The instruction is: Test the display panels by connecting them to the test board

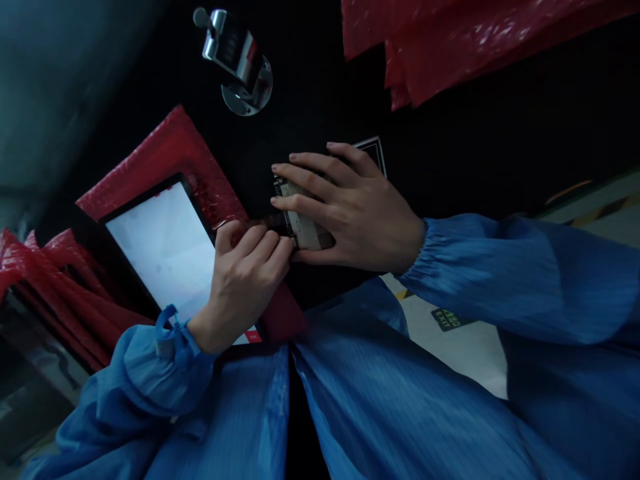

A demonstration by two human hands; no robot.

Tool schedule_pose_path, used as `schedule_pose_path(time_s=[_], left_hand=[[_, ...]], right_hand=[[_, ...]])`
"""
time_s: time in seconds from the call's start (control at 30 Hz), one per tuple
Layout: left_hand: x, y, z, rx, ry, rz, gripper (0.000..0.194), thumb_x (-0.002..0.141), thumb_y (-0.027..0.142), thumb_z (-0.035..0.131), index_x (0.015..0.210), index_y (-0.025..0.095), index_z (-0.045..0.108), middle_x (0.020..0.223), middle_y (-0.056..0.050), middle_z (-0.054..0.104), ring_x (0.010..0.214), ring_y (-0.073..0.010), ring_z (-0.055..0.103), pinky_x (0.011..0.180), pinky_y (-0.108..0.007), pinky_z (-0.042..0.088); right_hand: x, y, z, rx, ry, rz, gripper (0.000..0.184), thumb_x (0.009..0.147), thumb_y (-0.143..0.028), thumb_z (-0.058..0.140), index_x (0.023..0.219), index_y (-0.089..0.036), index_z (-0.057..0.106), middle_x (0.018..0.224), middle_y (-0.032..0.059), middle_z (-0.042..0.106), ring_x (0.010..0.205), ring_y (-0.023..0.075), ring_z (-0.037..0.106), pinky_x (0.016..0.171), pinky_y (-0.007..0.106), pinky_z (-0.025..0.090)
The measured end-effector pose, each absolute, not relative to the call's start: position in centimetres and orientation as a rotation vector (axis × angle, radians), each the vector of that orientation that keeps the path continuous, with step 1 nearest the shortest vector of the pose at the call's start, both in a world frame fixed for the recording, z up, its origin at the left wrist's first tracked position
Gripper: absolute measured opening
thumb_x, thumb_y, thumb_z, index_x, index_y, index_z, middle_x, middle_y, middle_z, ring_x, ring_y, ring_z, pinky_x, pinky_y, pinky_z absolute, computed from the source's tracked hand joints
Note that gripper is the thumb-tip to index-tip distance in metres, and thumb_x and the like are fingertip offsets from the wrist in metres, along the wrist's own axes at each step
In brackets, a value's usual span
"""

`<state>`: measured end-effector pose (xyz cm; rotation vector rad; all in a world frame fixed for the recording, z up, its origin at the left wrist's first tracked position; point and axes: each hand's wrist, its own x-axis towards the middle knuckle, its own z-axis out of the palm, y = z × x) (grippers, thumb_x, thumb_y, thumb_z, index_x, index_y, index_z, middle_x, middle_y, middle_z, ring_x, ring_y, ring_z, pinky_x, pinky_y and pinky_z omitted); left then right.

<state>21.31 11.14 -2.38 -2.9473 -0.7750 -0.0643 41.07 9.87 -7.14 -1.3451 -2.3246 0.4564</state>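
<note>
Under my right hand (355,207) is a circuit board with a pale metal cover (306,230). The fingers of that hand lie spread across the board's top, and the thumb presses along its near edge. My left hand (253,263) is closed in a pinch at the board's left edge, its fingertips close to the connectors. What it pinches is hidden behind the fingers. A dark strip like a flat cable (273,220) shows just beyond the left fingers. Partly behind my left wrist lies a lit display panel (165,243), resting on a red bubble-wrap bag (170,153).
A shiny metal stand with a round base (245,97) is at the back. Red plastic bags (450,50) lie at the far right, and more red bags (65,287) are stacked at left. A dark white-edged plate (373,150) sticks out behind my right hand.
</note>
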Motion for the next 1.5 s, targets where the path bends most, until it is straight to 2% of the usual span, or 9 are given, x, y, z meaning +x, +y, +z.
schedule_pose_path(time_s=[0.13,0.37,0.47,0.67,0.9,1.0,1.17,1.3,1.5], left_hand=[[21.2,11.6,-2.2,-2.99,-0.807,-0.06,0.022,0.092,0.013,0.054,0.071,0.02,0.055,0.067,-0.001,0.059,0.073,-0.0203,0.059,0.078,-0.038,0.042],[21.6,12.2,-1.7,-3.006,-0.661,0.027,0.023,0.09,0.012,0.056,0.069,0.019,0.055,0.063,0.0,0.054,0.069,-0.0204,0.056,0.076,-0.041,0.04],[21.4,11.7,-1.9,-2.943,-0.607,0.018,0.023,0.091,0.008,0.056,0.07,0.017,0.056,0.063,0.0,0.052,0.071,-0.0197,0.057,0.077,-0.04,0.039],[20.9,10.8,-2.0,-2.9,-0.676,0.029,0.024,0.094,0.008,0.051,0.073,0.016,0.058,0.065,0.0,0.056,0.081,-0.0207,0.061,0.082,-0.039,0.039],[20.5,11.7,-0.9,-2.996,-1.021,0.08,0.024,0.091,0.017,0.057,0.068,0.02,0.053,0.068,-0.002,0.064,0.08,-0.0241,0.063,0.081,-0.045,0.042],[20.4,11.6,-0.6,-3.008,-1.023,0.021,0.023,0.092,0.017,0.057,0.07,0.02,0.056,0.068,-0.002,0.065,0.082,-0.0249,0.064,0.082,-0.046,0.042],[20.1,10.8,-0.9,-3.024,-1.082,-0.219,0.008,0.092,0.017,0.062,0.085,0.02,0.063,0.084,-0.002,0.074,0.083,-0.0226,0.068,0.083,-0.043,0.043],[20.0,10.6,-1.3,-3.035,-1.145,-0.332,0.004,0.091,0.016,0.063,0.091,0.018,0.066,0.079,-0.002,0.075,0.079,-0.0213,0.07,0.081,-0.041,0.044],[20.3,10.8,-1.4,-3.045,-1.135,-0.342,0.006,0.091,0.016,0.064,0.087,0.018,0.067,0.077,0.0,0.074,0.076,-0.0207,0.07,0.082,-0.041,0.044]], right_hand=[[41.0,9.8,-7.1,-1.34,-2.301,0.493,0.057,0.083,-0.058,0.065,0.134,-0.036,0.052,0.156,-0.0065,0.04,0.146,0.0272,0.035,0.124,0.05,0.021],[41.1,9.8,-7.1,-1.314,-2.414,0.35,0.064,0.087,-0.06,0.06,0.138,-0.022,0.051,0.157,0.0087,0.039,0.146,0.0293,0.034,0.121,0.053,0.025],[41.1,9.8,-7.4,-1.302,-2.391,0.306,0.066,0.085,-0.064,0.06,0.136,-0.021,0.052,0.156,0.0093,0.04,0.145,0.0299,0.035,0.119,0.054,0.026],[41.0,9.8,-7.4,-1.336,-2.387,0.345,0.061,0.087,-0.066,0.056,0.134,-0.028,0.052,0.157,0.0038,0.039,0.146,0.0279,0.034,0.12,0.051,0.024],[41.1,9.8,-7.3,-1.299,-2.395,0.277,0.066,0.088,-0.068,0.053,0.135,-0.022,0.052,0.154,0.0095,0.043,0.143,0.0301,0.038,0.118,0.054,0.028],[41.1,9.8,-7.3,-1.306,-2.41,0.308,0.067,0.087,-0.069,0.054,0.136,-0.024,0.051,0.155,0.0089,0.042,0.144,0.0297,0.037,0.119,0.053,0.027],[41.2,9.8,-7.4,-1.268,-2.383,0.356,0.065,0.089,-0.063,0.057,0.137,-0.02,0.051,0.156,0.0115,0.041,0.144,0.0317,0.036,0.118,0.056,0.025],[41.2,9.7,-7.4,-1.263,-2.334,0.449,0.064,0.087,-0.059,0.062,0.138,-0.023,0.05,0.157,0.0097,0.039,0.145,0.032,0.034,0.117,0.059,0.023],[41.3,9.7,-7.4,-1.257,-2.368,0.394,0.07,0.084,-0.064,0.063,0.137,-0.02,0.05,0.156,0.0117,0.039,0.144,0.0323,0.035,0.117,0.058,0.024]])
